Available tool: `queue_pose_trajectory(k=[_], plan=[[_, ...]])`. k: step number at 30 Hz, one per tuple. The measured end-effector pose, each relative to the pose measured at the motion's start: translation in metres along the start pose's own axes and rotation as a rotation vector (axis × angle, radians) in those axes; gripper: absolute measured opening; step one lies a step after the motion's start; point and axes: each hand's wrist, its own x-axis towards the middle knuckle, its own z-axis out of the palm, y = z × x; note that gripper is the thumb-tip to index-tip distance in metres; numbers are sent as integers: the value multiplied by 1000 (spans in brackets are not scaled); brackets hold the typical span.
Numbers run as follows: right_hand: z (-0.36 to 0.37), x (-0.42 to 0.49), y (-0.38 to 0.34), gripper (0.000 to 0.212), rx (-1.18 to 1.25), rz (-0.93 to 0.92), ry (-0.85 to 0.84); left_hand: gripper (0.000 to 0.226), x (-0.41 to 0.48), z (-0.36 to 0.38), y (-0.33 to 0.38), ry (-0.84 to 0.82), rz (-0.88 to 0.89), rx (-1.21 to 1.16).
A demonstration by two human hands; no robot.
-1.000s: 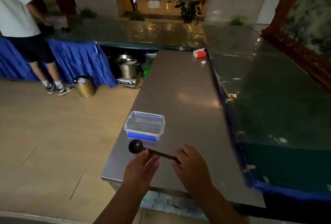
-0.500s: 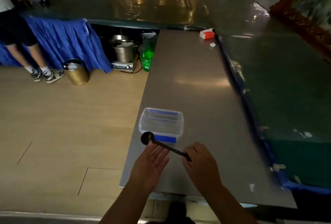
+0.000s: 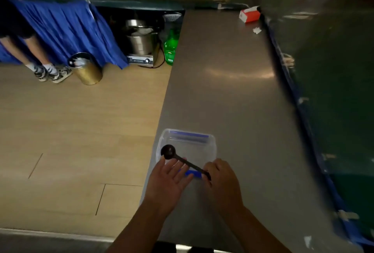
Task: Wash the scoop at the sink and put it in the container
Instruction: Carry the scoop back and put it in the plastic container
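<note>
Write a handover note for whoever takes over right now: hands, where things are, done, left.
Right hand: pinching the handle end of the scoop.
Left hand: open, palm up, under the scoop's handle; contact unclear.
Scoop: in the air, its bowl over the near left corner of the container.
Container: clear plastic, blue clips, no lid on, looks empty, on the steel counter near its left edge.
Done: scoop brought to the container. No sink in view, so washing cannot be confirmed.
Left: lower the scoop into the container and let go.

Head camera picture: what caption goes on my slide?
Right hand holds a scoop over a clear container.
</note>
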Motion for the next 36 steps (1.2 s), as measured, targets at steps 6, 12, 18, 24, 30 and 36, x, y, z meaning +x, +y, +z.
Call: queue_pose_trajectory(k=[6,12,18,24,30,36], plan=[[24,42,0,6,-89,85,-58,80,47,1,30,-44,-92,-36],[43,69,-4,7,-149,168,-119,84,84,0,47,-4,-205,-83],[56,84,-9,10,-219,165,-196,81,100,-1,52,-13,-235,-78],[61,90,-7,15,-233,174,-241,77,108,1,52,-37,-224,-44],[69,92,-1,16,-286,156,-277,76,113,-5,49,-64,-212,-22],[71,92,-4,18,-313,185,-294,84,112,-2,46,-68,-197,33]])
